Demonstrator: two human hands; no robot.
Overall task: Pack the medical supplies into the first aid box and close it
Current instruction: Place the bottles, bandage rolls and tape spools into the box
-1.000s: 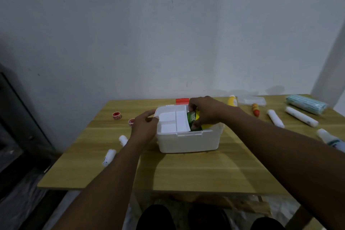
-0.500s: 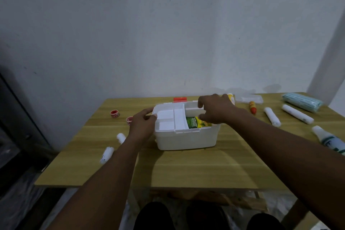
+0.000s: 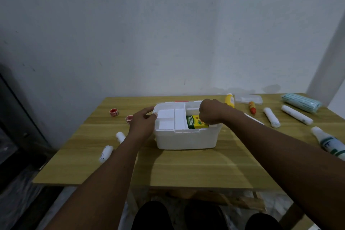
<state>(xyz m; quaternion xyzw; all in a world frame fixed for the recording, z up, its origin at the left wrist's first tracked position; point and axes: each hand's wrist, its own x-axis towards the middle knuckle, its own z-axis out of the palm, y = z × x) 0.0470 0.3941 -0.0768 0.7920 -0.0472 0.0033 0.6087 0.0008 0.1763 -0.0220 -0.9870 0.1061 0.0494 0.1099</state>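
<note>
The white first aid box [image 3: 186,139] stands open in the middle of the wooden table [image 3: 186,172]. A white divided tray [image 3: 170,120] fills its left half. A green and yellow carton [image 3: 196,122] lies in its right half. My left hand [image 3: 142,124] grips the box's left rim. My right hand [image 3: 211,112] hovers over the right half with its fingers curled down at the carton's right end; the fingertips are hidden. To the right lie a yellow bottle [image 3: 230,100], a red and yellow tube [image 3: 252,107], two white rolls [image 3: 271,117] [image 3: 296,115] and a mask pack [image 3: 300,102].
A white bottle with a green label [image 3: 331,144] lies near the right edge. Left of the box sit two small red and white tape rolls [image 3: 114,112] [image 3: 129,118] and two white tubes [image 3: 120,136] [image 3: 105,153]. A wall rises just behind the table.
My right hand pushed the carton into the box, lifted off it with fingers spread, and now curls down onto its right end again. The left hand stayed on the rim.
</note>
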